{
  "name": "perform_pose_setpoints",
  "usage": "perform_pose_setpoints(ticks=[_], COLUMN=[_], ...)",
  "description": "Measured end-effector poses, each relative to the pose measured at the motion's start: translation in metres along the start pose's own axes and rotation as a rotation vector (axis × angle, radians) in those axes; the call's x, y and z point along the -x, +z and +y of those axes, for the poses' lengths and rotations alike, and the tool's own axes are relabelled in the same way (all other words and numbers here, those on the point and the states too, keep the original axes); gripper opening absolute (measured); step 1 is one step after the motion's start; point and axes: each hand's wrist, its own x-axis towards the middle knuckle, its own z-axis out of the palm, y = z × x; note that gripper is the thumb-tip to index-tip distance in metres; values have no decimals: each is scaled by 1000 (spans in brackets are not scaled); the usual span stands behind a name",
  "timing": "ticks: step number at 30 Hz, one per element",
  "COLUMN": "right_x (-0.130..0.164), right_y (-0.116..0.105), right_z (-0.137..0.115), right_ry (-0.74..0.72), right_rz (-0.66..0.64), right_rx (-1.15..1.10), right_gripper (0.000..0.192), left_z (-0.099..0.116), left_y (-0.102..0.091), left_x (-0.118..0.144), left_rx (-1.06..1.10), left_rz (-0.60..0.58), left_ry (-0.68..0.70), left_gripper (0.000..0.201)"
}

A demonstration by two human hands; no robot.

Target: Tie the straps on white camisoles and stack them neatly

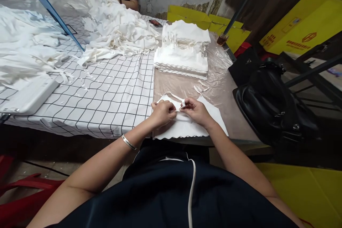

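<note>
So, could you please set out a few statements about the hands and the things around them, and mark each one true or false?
1. The left hand and right hand touch the same white garment. True.
2. The silver bracelet is on the right wrist. False: the silver bracelet is on the left wrist.
3. A white stack stands beyond the hands. True.
4. The black bag lies left of the hands. False: the black bag is to their right.
5. A crumpled white heap lies on the checked cloth. True.
</note>
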Motion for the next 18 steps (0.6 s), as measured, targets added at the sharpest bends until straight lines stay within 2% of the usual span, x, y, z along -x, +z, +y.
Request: perform_pose_setpoints(ticks=[6,10,13,18], right_x=[1,0,-2,-12], right_y=[5,13,18,14], right_z=[-1,-2,-3,-18], right_ry=[-17,1,87,311], right_rz=[-9,63,100,-58], right_rx=[-30,-92,-172,-375], right_gripper=[26,31,32,25], left_z=[2,2,1,-1], left_y=[-1,2,5,9], left_x=[1,0,0,-1], left_rx=[9,13,-13,-69], left_rz=[-10,-14,-20,-36], left_ry=[5,5,3,33], left_gripper=[9,11,15,16])
